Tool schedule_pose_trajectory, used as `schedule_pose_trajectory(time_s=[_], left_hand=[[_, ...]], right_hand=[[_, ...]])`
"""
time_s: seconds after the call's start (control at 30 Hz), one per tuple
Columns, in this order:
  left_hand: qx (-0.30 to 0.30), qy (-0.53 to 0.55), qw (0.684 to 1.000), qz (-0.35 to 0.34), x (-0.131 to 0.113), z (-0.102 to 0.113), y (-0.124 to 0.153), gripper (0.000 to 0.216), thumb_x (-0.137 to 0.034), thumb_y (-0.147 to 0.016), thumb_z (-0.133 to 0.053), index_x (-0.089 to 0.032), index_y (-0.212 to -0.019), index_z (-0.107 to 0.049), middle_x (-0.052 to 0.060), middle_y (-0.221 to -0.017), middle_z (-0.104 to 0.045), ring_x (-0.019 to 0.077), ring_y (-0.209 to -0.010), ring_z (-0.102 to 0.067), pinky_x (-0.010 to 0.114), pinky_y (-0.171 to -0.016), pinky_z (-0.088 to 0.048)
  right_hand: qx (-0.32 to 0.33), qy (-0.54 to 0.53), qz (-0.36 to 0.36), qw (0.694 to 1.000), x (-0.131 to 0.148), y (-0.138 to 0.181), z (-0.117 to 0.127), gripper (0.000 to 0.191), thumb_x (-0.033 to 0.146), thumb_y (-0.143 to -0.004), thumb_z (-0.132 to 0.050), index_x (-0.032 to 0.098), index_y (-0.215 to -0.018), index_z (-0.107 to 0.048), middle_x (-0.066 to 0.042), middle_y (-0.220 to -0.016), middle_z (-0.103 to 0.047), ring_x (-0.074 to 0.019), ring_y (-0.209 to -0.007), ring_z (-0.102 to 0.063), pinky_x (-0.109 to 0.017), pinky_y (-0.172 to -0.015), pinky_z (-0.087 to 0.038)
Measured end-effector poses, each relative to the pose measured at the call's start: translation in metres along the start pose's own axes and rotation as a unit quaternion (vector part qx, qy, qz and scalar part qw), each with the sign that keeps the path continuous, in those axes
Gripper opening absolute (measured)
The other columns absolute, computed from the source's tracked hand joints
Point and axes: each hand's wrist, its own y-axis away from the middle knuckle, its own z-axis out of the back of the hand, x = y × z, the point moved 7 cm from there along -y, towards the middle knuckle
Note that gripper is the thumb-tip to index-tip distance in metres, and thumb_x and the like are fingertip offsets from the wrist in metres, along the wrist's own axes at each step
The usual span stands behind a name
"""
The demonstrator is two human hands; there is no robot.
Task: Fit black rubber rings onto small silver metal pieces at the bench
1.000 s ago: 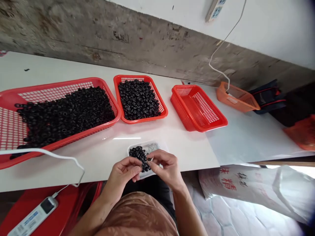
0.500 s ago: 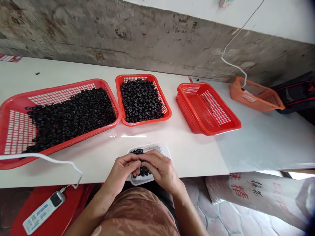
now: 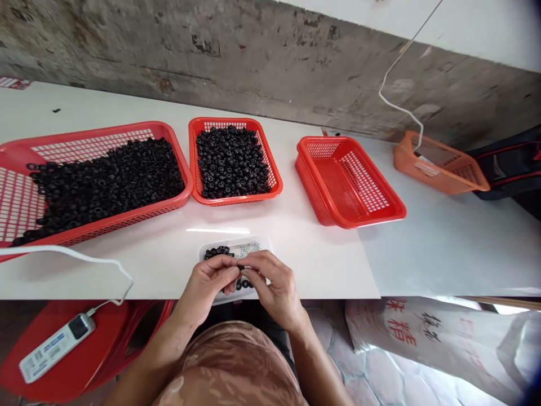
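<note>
Above a small white tray (image 3: 264,243) at the table's front edge, my two hands meet fingertip to fingertip. A small black ring-like part (image 3: 241,268) shows between them. My left hand (image 3: 213,280) pinches it from the left, thumb against fingers. From the other side, my right hand (image 3: 273,282) holds its thumb and forefinger closed at the same part. Several loose black rings (image 3: 217,251) lie in the tray's left and front portions, and small clear or silvery pieces (image 3: 248,248) lie at its back right. My fingers cover the tray's middle.
A large red basket (image 3: 181,169) of black rings stands left, beside a smaller red basket (image 3: 276,180) of black beadlike parts. Stacked red baskets (image 3: 350,223) and an orange basket (image 3: 443,169) stand right. A white cable (image 3: 84,273) runs to a power strip (image 3: 57,347) on a red stool (image 3: 105,338).
The view has shifted a little, so the baskets and tray appear slightly higher and further left. My hands stay together over the tray, and the black part between my fingertips shows more clearly.
</note>
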Motion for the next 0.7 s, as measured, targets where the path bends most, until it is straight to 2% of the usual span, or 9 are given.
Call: schedule_pose_trajectory(time_s=[0.07,0.17,0.27,0.5,0.7], left_hand=[[-0.002,0.013,1.0,0.007,0.002,-0.005,0.001,0.026,-0.038,-0.073,-0.084,-0.015,-0.085,-0.078,0.0,-0.057,-0.063,0.0102,-0.054,-0.053,0.022,-0.054,-0.043],[-0.005,0.024,0.999,0.024,0.004,-0.011,0.003,0.031,-0.038,-0.068,-0.088,-0.016,-0.089,-0.081,0.005,-0.074,-0.073,0.0131,-0.064,-0.061,0.023,-0.061,-0.049],[-0.008,0.023,0.999,0.031,0.005,-0.016,0.005,0.033,-0.034,-0.067,-0.089,-0.017,-0.094,-0.082,0.008,-0.087,-0.076,0.0162,-0.071,-0.066,0.025,-0.066,-0.052],[-0.021,0.01,1.0,-0.007,0.006,-0.02,0.011,0.038,-0.028,-0.071,-0.086,-0.02,-0.108,-0.077,0.005,-0.087,-0.074,0.0156,-0.073,-0.067,0.024,-0.067,-0.052],[-0.065,0.036,0.997,-0.029,0.003,-0.017,0.018,0.037,-0.027,-0.069,-0.087,-0.017,-0.103,-0.077,0.005,-0.085,-0.074,0.0139,-0.073,-0.062,0.022,-0.065,-0.049]], right_hand=[[-0.022,-0.009,-0.013,1.0,-0.002,0.004,0.005,0.023,0.014,-0.098,-0.055,0.024,-0.111,-0.07,-0.005,-0.1,-0.069,-0.0165,-0.094,-0.067,-0.028,-0.083,-0.056],[-0.066,-0.012,-0.033,0.997,-0.005,0.012,0.017,0.019,0.016,-0.098,-0.053,0.023,-0.107,-0.069,-0.004,-0.098,-0.069,-0.0152,-0.088,-0.067,-0.028,-0.08,-0.056],[-0.075,0.006,-0.032,0.997,-0.004,0.02,0.023,0.019,0.018,-0.1,-0.05,0.023,-0.108,-0.067,-0.004,-0.099,-0.069,-0.0155,-0.088,-0.066,-0.028,-0.08,-0.055],[-0.026,0.068,-0.005,0.997,0.003,0.028,0.014,0.024,0.017,-0.103,-0.044,0.022,-0.115,-0.064,-0.007,-0.107,-0.067,-0.0167,-0.098,-0.066,-0.029,-0.086,-0.053],[-0.042,0.11,0.023,0.993,0.008,0.029,0.005,0.029,0.016,-0.102,-0.045,0.023,-0.122,-0.065,-0.009,-0.11,-0.07,-0.0183,-0.1,-0.068,-0.031,-0.088,-0.055]])
